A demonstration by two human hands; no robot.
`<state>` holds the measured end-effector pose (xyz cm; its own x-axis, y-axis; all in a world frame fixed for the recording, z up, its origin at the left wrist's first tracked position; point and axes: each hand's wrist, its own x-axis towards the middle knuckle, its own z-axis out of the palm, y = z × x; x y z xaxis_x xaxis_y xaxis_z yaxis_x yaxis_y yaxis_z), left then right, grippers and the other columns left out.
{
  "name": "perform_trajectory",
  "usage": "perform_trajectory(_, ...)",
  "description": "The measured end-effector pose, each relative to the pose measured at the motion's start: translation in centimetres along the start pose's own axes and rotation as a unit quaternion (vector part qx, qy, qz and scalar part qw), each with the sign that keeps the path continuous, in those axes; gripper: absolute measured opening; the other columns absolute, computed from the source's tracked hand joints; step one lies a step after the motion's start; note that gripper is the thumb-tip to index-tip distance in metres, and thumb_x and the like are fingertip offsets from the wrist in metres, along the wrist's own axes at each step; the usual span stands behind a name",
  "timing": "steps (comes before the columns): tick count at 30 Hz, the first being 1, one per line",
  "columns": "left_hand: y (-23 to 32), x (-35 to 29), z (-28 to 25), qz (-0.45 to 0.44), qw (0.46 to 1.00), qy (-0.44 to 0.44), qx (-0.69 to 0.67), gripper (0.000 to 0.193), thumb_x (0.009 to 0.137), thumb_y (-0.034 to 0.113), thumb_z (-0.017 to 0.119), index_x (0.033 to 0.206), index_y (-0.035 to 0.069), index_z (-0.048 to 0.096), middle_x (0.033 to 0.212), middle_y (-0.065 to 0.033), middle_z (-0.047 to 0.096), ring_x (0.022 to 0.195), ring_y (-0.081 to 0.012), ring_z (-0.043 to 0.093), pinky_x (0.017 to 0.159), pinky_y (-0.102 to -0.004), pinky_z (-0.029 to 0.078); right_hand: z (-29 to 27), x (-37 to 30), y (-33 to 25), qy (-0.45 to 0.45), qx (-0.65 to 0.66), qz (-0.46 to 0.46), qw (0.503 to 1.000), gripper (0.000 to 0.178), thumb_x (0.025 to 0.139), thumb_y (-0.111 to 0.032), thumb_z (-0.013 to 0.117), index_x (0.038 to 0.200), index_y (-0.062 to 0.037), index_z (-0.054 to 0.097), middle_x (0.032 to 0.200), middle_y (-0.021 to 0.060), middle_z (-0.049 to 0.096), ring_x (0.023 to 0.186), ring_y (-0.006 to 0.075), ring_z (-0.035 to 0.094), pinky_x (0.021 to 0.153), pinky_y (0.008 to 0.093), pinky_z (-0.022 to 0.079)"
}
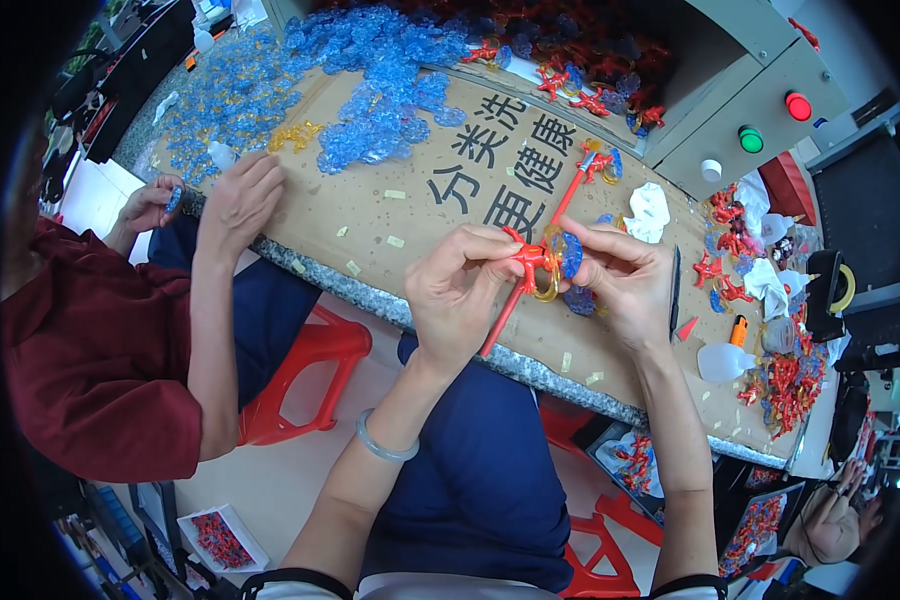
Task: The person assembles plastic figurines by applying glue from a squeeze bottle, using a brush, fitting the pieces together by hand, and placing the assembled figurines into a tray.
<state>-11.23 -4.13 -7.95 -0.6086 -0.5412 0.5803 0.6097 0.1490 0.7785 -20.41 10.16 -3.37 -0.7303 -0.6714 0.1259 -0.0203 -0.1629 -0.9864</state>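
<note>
Over the table's front edge, my left hand [462,290] pinches a small red plastic figure-like piece [532,258] between thumb and fingers. My right hand [632,285] is closed on a translucent blue disc-shaped plastic piece [570,255], which sits against the red one. A yellow ring-shaped part [549,288] hangs just below them. Behind the red piece runs a thin red stick [502,322], slanting up to the right; whether my left hand also grips it I cannot tell. More blue pieces [578,300] lie on the table beneath my hands.
Blue translucent pieces [380,110] heap at the back left; yellow ones [295,136] lie nearby. On the left a co-worker's hand [240,205] rests at the edge. A machine with buttons [750,138] stands behind. Right: a white bottle [725,362], red pieces [792,385], tissue [648,212].
</note>
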Motion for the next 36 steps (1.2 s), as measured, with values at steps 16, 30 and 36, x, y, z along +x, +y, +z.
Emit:
perform_trajectory(16,0.2,0.1,0.6,-0.027,0.999,0.018,-0.012,0.009,0.079,-0.003,0.067,0.084,-0.004,0.06,0.082,-0.012,0.063,0.075,-0.0148,0.06,0.065,-0.0254,0.049,-0.4,0.0,0.0,0.001,-0.008,0.002,1.0,0.036,0.079,0.007,0.065,0.114,0.0087,0.059,0.084,0.0126,0.063,0.071,0.0161,0.064,0.068,0.0257,0.055)
perform_trajectory(30,-0.4,0.6,0.1,0.011,0.996,0.05,0.071,0.012,0.081,0.012,0.07,0.082,0.003,0.064,0.086,-0.006,0.051,0.075,-0.0116,0.049,0.059,-0.0215,0.037,0.2,-0.1,0.1,-0.061,0.018,0.041,0.997,0.033,0.088,-0.016,0.064,0.11,0.0058,0.054,0.076,0.008,0.064,0.063,0.0113,0.062,0.055,0.0217,0.049)
perform_trajectory(36,-0.1,0.7,0.0,-0.033,0.999,0.013,0.041,0.016,0.085,0.011,0.065,0.077,0.0,0.057,0.082,-0.0059,0.049,0.07,-0.0105,0.046,0.059,-0.0206,0.036,0.4,-0.3,-0.3,-0.069,-0.008,0.048,0.996,0.027,0.09,-0.02,0.062,0.106,0.0018,0.054,0.07,0.0042,0.063,0.06,0.0074,0.058,0.054,0.0192,0.045)
